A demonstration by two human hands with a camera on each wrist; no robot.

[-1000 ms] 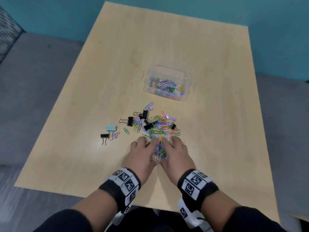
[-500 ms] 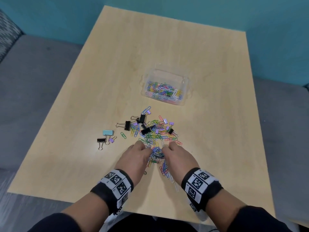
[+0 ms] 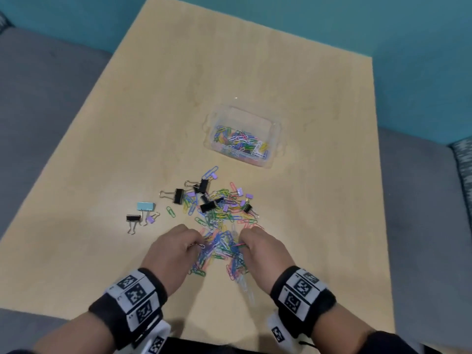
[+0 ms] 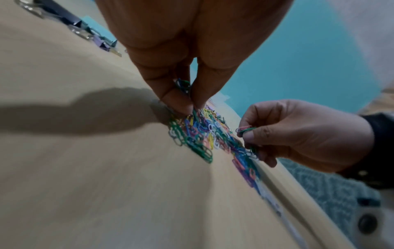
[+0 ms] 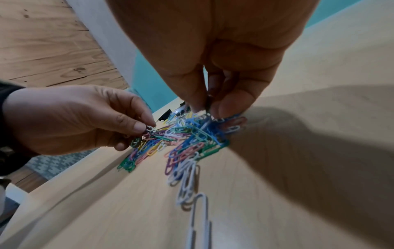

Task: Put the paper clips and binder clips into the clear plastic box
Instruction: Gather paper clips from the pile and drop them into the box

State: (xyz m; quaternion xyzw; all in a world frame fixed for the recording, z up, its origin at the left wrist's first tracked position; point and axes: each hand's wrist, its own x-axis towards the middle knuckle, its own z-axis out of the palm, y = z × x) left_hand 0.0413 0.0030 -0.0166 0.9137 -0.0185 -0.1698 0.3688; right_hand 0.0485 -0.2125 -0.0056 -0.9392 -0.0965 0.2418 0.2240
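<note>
heap of coloured paper clips (image 3: 219, 241) lying on the near half of the wooden table (image 3: 319, 200), spread between the two hands; a strand of white and blue clips trails from it toward the near edge. the left hand (image 3: 173, 251) sits at the heap's left side, knuckles up, thumb and fingers (image 4: 179, 102) curled together and pinching a few paper clips at the heap's edge. the right hand (image 3: 263, 251) sits at the heap's right side in the same posture, its thumb and fingertips (image 5: 230, 104) closed on several paper clips; the left wrist view shows a red-and-green clip caught in this pinch. the hands are apart, with the heap filling the gap.

just beyond the heap, black binder clips (image 3: 207, 206) and small lilac binder clips (image 3: 249, 196) lie mixed among further loose paper clips. to the left, slightly apart from the heap, lie a light blue binder clip (image 3: 146, 206), a black binder clip (image 3: 133, 218) and a lilac one touching or nearly touching each other.

the clear plastic box (image 3: 277, 139) stands farther out, near the table's middle and well apart from both hands, open at the top, its floor already covered with coloured paper clips. grey seating (image 3: 38, 98) flanks the table on both sides, and a teal wall (image 3: 383, 26) rises behind it.
</note>
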